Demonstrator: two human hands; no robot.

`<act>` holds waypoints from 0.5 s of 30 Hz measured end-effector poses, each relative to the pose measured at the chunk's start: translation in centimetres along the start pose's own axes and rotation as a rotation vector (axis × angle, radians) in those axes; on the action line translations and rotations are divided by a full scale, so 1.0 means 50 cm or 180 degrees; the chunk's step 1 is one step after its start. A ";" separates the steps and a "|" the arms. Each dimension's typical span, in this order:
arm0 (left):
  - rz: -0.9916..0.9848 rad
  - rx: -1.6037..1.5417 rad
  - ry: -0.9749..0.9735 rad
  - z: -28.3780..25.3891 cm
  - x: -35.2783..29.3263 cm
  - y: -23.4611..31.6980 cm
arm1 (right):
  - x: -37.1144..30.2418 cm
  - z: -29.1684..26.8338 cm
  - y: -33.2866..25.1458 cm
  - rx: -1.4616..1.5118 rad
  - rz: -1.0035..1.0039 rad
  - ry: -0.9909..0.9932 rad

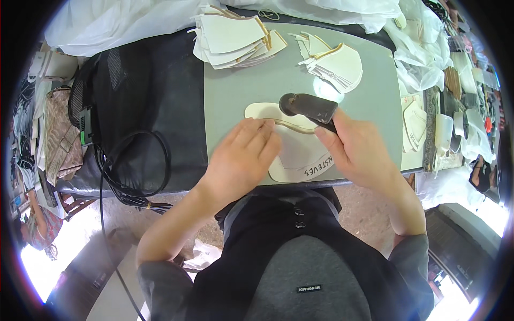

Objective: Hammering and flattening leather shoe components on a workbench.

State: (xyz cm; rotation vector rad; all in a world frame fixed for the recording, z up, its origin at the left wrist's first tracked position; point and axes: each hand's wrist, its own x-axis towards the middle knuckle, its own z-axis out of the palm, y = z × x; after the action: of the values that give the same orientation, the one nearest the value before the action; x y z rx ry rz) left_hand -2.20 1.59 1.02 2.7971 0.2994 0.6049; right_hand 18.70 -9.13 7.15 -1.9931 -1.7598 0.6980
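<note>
My right hand (358,150) is closed round a dark hammer (317,108), whose head is above the work on the table. The fingers of my left hand (241,155) are bent together at the edge of a white cut piece (300,148), pressing near its curved tan rim. That piece lies on a cream pattern board (259,111) with rounded ends and dark handwriting near its lower edge. My right thumb and fingers are close to the other end of the tan rim. My left fingertips partly cover the piece.
On the grey-green work mat (230,96) lie a stack of white cut pieces (230,35) and a smaller fanned stack (342,67). A black bag (134,80) and coiled black cable (160,155) are at left. White plastic sheeting (321,10) runs along the far edge.
</note>
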 end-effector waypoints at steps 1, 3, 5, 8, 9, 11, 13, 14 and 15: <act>0.0002 -0.0001 0.0000 -0.001 0.003 -0.002 | -0.002 0.001 0.002 -0.0001 0.0002 0.0002; -0.0670 -0.0978 0.0086 -0.003 0.017 -0.011 | -0.014 0.005 0.008 0.0146 0.0195 -0.0031; -0.0611 -0.1025 0.0109 0.003 0.038 -0.029 | -0.038 0.016 0.011 0.0103 0.0289 -0.0025; -0.0401 -0.1013 0.0043 0.017 0.061 -0.046 | -0.073 0.041 0.027 -0.0015 0.0427 0.0010; -0.0268 -0.0937 -0.0035 0.020 0.066 -0.047 | -0.079 0.047 0.030 -0.0090 0.0444 0.0031; -0.0355 -0.0665 -0.0092 0.027 0.075 -0.033 | -0.084 0.054 0.036 -0.0107 0.0458 0.0038; -0.0431 -0.0382 -0.0134 0.032 0.079 -0.022 | -0.087 0.055 0.038 -0.0131 0.0464 0.0056; -0.0528 -0.0286 -0.0108 0.038 0.076 -0.019 | -0.088 0.054 0.039 -0.0109 0.0495 0.0054; -0.0623 -0.0190 -0.0081 0.041 0.076 -0.018 | -0.090 0.053 0.041 -0.0088 0.0525 0.0053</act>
State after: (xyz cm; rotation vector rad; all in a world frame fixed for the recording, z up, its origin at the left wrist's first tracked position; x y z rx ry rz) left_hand 1.94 2.96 0.36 2.6745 0.5334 0.5232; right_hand 18.35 -13.94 4.33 -2.1749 -1.6169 0.7096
